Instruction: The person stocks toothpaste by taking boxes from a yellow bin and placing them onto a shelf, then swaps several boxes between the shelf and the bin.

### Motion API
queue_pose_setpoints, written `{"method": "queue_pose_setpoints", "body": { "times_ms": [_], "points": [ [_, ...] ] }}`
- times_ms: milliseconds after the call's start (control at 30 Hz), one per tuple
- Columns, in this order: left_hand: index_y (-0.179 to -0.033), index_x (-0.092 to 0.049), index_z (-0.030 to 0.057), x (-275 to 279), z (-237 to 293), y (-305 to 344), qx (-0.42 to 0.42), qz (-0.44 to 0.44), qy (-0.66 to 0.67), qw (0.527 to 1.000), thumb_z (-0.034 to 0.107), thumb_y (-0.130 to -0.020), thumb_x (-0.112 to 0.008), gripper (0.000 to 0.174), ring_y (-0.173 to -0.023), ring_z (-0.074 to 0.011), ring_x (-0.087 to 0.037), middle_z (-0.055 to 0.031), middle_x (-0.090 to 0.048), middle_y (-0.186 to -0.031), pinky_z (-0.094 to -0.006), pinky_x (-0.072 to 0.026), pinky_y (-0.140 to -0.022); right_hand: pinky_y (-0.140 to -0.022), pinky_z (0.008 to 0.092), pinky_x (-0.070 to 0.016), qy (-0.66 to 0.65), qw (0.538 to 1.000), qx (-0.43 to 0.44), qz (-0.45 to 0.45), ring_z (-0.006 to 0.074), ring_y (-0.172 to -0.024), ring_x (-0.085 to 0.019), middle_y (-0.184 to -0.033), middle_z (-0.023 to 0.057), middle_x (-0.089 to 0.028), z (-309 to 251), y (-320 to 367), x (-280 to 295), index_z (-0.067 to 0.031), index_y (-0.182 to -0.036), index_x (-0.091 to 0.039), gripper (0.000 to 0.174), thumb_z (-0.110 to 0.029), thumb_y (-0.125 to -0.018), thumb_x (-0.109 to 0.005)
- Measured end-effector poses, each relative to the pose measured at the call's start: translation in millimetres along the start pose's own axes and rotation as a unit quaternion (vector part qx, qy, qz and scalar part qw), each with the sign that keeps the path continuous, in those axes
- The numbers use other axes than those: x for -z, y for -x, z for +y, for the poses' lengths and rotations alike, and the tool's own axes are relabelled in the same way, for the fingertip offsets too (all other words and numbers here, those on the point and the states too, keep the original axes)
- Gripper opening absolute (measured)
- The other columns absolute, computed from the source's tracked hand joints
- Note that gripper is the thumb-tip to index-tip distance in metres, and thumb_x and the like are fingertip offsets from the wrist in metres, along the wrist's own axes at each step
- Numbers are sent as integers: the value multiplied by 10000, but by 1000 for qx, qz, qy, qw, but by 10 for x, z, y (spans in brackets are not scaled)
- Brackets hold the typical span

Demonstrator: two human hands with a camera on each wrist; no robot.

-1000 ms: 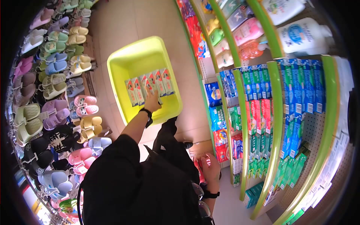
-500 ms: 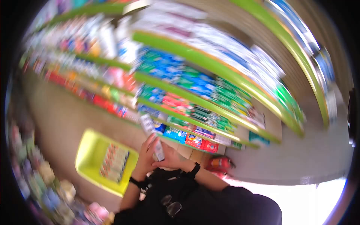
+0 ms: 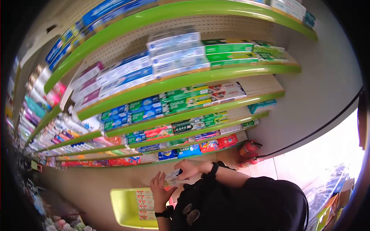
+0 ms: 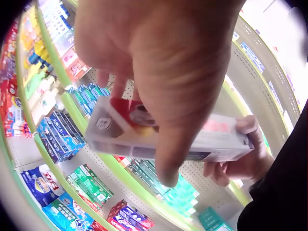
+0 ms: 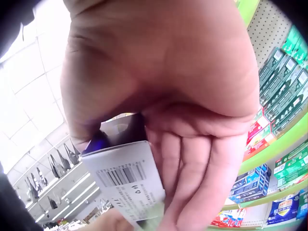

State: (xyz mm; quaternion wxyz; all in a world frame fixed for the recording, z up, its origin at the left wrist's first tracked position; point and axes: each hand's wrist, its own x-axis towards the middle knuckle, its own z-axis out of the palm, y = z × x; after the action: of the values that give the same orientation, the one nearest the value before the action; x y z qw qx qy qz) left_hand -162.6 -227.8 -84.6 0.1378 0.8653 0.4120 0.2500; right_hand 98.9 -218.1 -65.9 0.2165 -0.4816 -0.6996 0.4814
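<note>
- White carton (image 4: 108, 132) with a red patch: located between the two hands in front of the person's body, above floor level. Barcode panel faces the right wrist camera.
- Right hand (image 3: 189, 168): grasping the carton at one end, thumb on one side and fingers on the opposite side.
- Left hand (image 3: 160, 192): fingers extended, not clenched. Thumb lies across the near face of the carton in the left wrist view; fingers pass behind it. Whether this hand bears any of the weight cannot be told.
- Black wristbands (image 3: 213, 170): one fitted to each wrist.
- Yellow-green tub (image 3: 125, 210): placed on the floor (image 3: 88, 184), below and beside the left hand. The left hand and forearm mask part of it.
- Stacked cartons (image 3: 145, 206): arranged in a row inside the tub, long sides adjacent, red marks at the visible ends.
- Shelf unit (image 3: 231, 71): green-edged tiers, positioned in front of the person, loaded with boxed goods.
- Soft packs (image 3: 189, 150): blue and red, on the lowest tier.
- Red fire extinguishers (image 3: 248, 148): standing near the right-hand end of the shelf unit.
</note>
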Motion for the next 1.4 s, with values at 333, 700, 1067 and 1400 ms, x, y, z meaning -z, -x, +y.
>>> {"method": "queue_pose_setpoints", "body": {
  "times_ms": [333,700,1067,1400],
  "points": [
    [-1258,-677,34,-698,1183,-1052,47,-17,105,993,171,-708,-921,617,-1002,-366,-682,-153,-689,-1108,-440,-572,-852,-582,292,-586,22,953,98,286,162,-645,-722,-899,117,-737,948,1088,1519,-21,-1180,-711,468,-350,-886,-868],
    [-1435,-591,-3,-1365,2486,-2277,40,91,345,933,53,-835,-824,646,-1183,-293,-661,-186,-680,-1280,-417,-539,-985,-458,251,-471,-267,825,-6,499,101,-526,-613,-825,63,-699,1185,2698,3260,28,-1155,-707,367,-294,-989,-767],
    [-1550,-464,76,-1747,2856,-3261,-149,24,-97,984,374,-748,-916,967,-1500,-455,-345,-227,-353,-1631,-578,-288,-1234,-469,303,-544,-142,751,-176,620,214,-502,-709,-845,152,-757,2052,2241,4480,64,-1172,-675,452,-365,-1046,-612],
    [-1577,-363,25,-2043,2786,-3245,-141,42,-141,979,358,-742,-902,1048,-1521,-475,-282,-270,-320,-1624,-629,-206,-1240,-951,447,-564,178,876,-80,441,352,-1140,-699,-1330,215,-671,2009,1300,4532,-42,-1396,-580,384,-165,-1032,-567]
  ]
}}
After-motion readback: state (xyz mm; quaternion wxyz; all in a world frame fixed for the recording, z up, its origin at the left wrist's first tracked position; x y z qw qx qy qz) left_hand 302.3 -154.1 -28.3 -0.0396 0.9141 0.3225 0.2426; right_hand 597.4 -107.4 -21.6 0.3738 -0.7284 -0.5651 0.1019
